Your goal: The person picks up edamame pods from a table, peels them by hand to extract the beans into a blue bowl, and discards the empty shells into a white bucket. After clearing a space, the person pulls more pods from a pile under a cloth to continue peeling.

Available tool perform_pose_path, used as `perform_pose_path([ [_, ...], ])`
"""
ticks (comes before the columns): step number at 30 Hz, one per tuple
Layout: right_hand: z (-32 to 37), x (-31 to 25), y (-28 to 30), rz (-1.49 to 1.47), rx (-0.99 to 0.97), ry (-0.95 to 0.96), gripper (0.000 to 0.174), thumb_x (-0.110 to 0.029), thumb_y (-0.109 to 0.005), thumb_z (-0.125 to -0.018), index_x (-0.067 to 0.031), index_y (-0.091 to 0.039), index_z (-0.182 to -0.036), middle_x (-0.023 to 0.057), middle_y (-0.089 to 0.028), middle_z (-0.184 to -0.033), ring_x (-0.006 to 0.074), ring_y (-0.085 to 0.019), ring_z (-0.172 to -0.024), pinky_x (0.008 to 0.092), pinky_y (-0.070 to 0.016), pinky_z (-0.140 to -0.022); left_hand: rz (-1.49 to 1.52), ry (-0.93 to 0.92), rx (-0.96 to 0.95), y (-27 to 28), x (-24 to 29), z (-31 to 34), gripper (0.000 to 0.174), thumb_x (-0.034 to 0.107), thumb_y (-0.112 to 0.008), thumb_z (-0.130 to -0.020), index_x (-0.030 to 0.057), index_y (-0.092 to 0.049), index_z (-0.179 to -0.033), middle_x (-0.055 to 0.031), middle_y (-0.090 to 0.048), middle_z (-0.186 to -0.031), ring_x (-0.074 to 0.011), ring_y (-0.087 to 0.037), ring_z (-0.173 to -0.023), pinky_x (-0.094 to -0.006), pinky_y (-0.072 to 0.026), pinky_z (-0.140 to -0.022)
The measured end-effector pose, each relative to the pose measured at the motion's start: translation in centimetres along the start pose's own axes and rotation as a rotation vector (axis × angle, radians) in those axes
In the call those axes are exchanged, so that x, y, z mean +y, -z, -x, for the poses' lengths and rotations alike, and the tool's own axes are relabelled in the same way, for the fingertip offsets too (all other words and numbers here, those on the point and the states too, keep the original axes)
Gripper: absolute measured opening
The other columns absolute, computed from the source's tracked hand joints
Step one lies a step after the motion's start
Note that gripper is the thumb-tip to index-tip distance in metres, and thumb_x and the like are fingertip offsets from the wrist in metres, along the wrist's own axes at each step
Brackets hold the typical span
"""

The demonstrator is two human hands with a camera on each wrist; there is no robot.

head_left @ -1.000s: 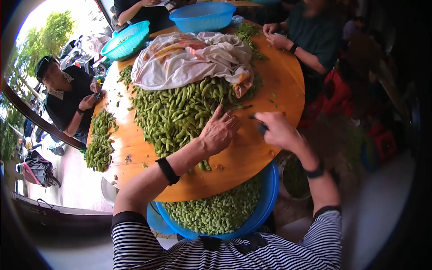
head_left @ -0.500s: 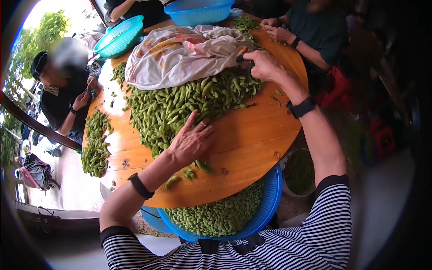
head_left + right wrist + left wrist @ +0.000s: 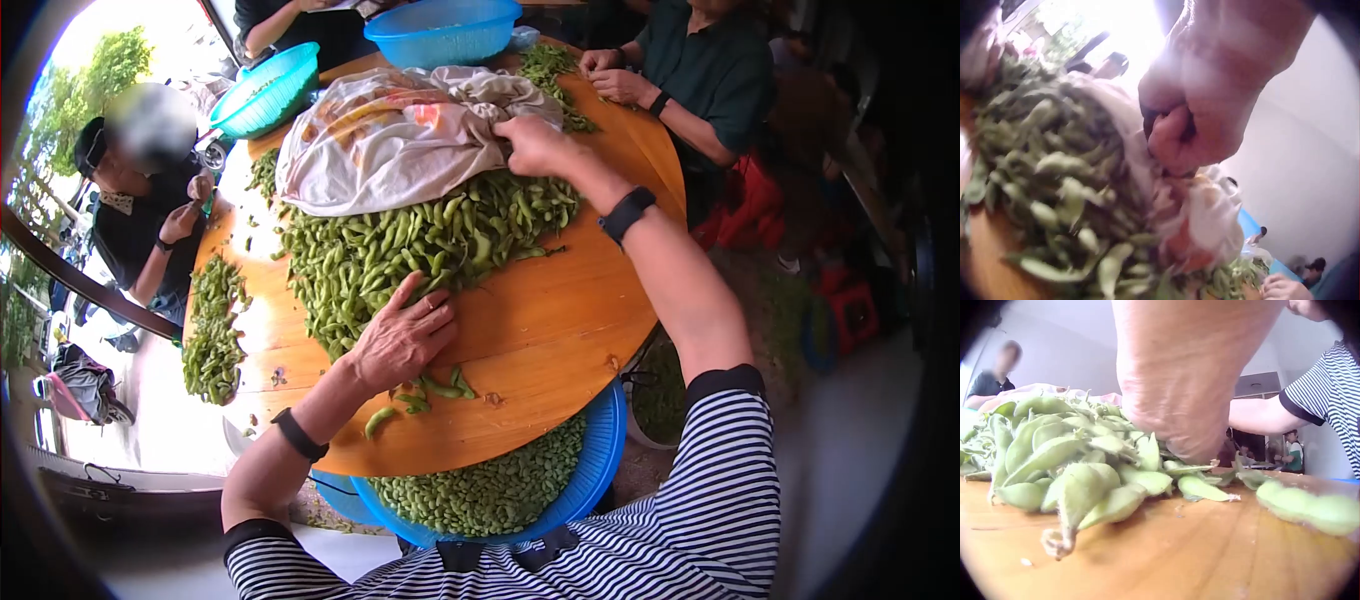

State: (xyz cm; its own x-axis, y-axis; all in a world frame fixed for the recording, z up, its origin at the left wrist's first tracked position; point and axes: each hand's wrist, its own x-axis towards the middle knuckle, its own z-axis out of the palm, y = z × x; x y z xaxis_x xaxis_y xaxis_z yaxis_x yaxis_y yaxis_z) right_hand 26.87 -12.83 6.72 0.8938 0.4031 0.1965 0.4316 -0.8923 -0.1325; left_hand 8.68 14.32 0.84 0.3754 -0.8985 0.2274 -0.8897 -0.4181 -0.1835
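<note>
A heap of green bean pods [image 3: 400, 250] lies on the round wooden table [image 3: 540, 330], partly covered by a stained white cloth [image 3: 370, 150]. At the cloth's right edge my right hand [image 3: 545, 150] grips the fabric; its curled fingers [image 3: 1175, 134] show above the cloth [image 3: 1204, 219] in the right wrist view. My left hand [image 3: 405, 340] rests at the heap's near edge, fingers extended and slightly spread, beside a few loose pods [image 3: 412, 402]. The left wrist view shows its palm side [image 3: 1179, 381] against pods [image 3: 1085, 450], fingertips hidden.
Below the table's near edge is a blue basin [image 3: 607, 440] of shelled beans [image 3: 490, 490]. A smaller pod pile [image 3: 213, 330] lies at left. Teal [image 3: 265, 95] and blue [image 3: 445, 35] basins stand at the far side. Other people sit around the table.
My right hand has moved from the table beside the heap up to the cloth, then leftward with its right edge. My left hand has shifted left and nearer me.
</note>
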Motion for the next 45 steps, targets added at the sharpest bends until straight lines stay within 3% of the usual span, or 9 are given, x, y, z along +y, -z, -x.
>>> perform_pose_path([
  [6,4.8,-0.1,5.9,-0.017,0.133,0.087,0.027,0.001,-0.056,-0.067,0.0035,-0.066,-0.092,0.0257,-0.066,-0.088,0.0381,-0.066,-0.083,0.0426,-0.0546,-0.078,0.096,0.01,0.024,0.1,0.1,-0.4,0.025,0.021,-0.067,-0.07,0.009,-0.063,-0.091,-0.009,-0.059,-0.109,-0.028,-0.053,-0.117,-0.0568,-0.0302,-0.11],
  [12,6.1,-11.2,2.1,-0.434,0.035,0.499,0.042,0.008,-0.051,-0.063,0.0056,-0.059,-0.104,0.0296,-0.062,-0.087,0.0411,-0.064,-0.09,0.0458,-0.0501,-0.077,0.074,0.054,0.062,-1.3,1.5,-0.7,0.026,0.02,-0.067,-0.07,0.0104,-0.065,-0.094,-0.0112,-0.062,-0.109,-0.0306,-0.054,-0.116,-0.061,-0.0235,-0.113],
  [17,0.1,-18.0,2.6,-0.286,-0.096,0.411,0.055,0.004,-0.054,-0.066,0.0045,-0.058,-0.12,0.0287,-0.065,-0.098,0.0392,-0.065,-0.095,0.0436,-0.0507,-0.086,0.083,0.086,0.09,-1.6,1.6,-0.5,0.023,0.019,-0.065,-0.073,0.0092,-0.064,-0.094,-0.0139,-0.061,-0.11,-0.0313,-0.054,-0.118,-0.0608,-0.0245,-0.113],
  [20,-4.9,-16.0,2.5,-0.145,-0.046,0.318,0.056,0.001,-0.056,-0.071,-0.0037,-0.057,-0.127,0.0229,-0.065,-0.11,0.0317,-0.064,-0.102,0.0412,-0.0511,-0.087,0.092,0.094,0.089,-1.5,1.5,-0.5,0.022,0.019,-0.062,-0.077,0.0069,-0.063,-0.095,-0.0155,-0.061,-0.111,-0.0316,-0.053,-0.119,-0.0604,-0.025,-0.112],
  [26,-7.0,-6.2,3.0,-0.392,-0.127,0.156,0.052,0.003,-0.046,-0.079,-0.0087,-0.057,-0.129,0.0103,-0.069,-0.084,0.0228,-0.063,-0.073,0.034,-0.0525,-0.067,0.09,0.096,0.099,-2.1,1.5,-0.2,0.024,0.018,-0.058,-0.081,0.0016,-0.062,-0.098,-0.0168,-0.059,-0.113,-0.0327,-0.052,-0.119,-0.0593,-0.0247,-0.113],
  [31,0.4,-0.6,9.4,-0.66,-0.215,-0.188,0.044,-0.001,-0.039,-0.086,-0.0064,-0.058,-0.125,0.0072,-0.066,-0.081,0.0164,-0.055,-0.059,0.028,-0.0463,-0.053,0.101,0.089,0.089,-1.8,1.4,0.0,0.029,0.018,-0.058,-0.08,0.0008,-0.061,-0.104,-0.0173,-0.058,-0.116,-0.0334,-0.05,-0.121,-0.0593,-0.0236,-0.113],
  [36,7.8,5.9,8.1,-0.212,-0.343,-0.373,0.029,-0.003,-0.053,-0.08,0.0022,-0.064,-0.106,0.0016,-0.059,-0.067,0.0096,-0.056,-0.064,0.0256,-0.043,-0.057,0.08,0.082,0.084,-1.7,1.3,0.0,0.031,0.021,-0.066,-0.074,0.0034,-0.062,-0.099,-0.0153,-0.058,-0.114,-0.032,-0.05,-0.122,-0.0587,-0.0252,-0.112],
  [38,12.3,6.7,5.7,-0.291,-0.173,-0.031,0.028,-0.004,-0.057,-0.078,0.0022,-0.066,-0.103,0.0015,-0.059,-0.067,0.0084,-0.052,-0.063,0.0252,-0.0416,-0.057,0.181,0.067,0.156,-0.6,1.2,-0.1,0.025,0.02,-0.067,-0.075,0.0064,-0.063,-0.095,-0.0123,-0.059,-0.111,-0.0303,-0.051,-0.121,-0.0573,-0.0276,-0.111],
  [45,24.0,-2.1,3.1,-0.686,-0.289,-0.014,0.028,-0.001,-0.061,-0.083,-0.0002,-0.067,-0.11,0.0073,-0.06,-0.071,0.0106,-0.054,-0.066,0.0284,-0.0446,-0.061,0.44,0.267,0.322,4.8,-0.9,-1.7,0.033,0.007,-0.066,-0.08,0.0038,-0.059,-0.112,-0.0162,-0.058,-0.123,-0.0339,-0.053,-0.119,-0.0447,-0.0436,-0.1],
])
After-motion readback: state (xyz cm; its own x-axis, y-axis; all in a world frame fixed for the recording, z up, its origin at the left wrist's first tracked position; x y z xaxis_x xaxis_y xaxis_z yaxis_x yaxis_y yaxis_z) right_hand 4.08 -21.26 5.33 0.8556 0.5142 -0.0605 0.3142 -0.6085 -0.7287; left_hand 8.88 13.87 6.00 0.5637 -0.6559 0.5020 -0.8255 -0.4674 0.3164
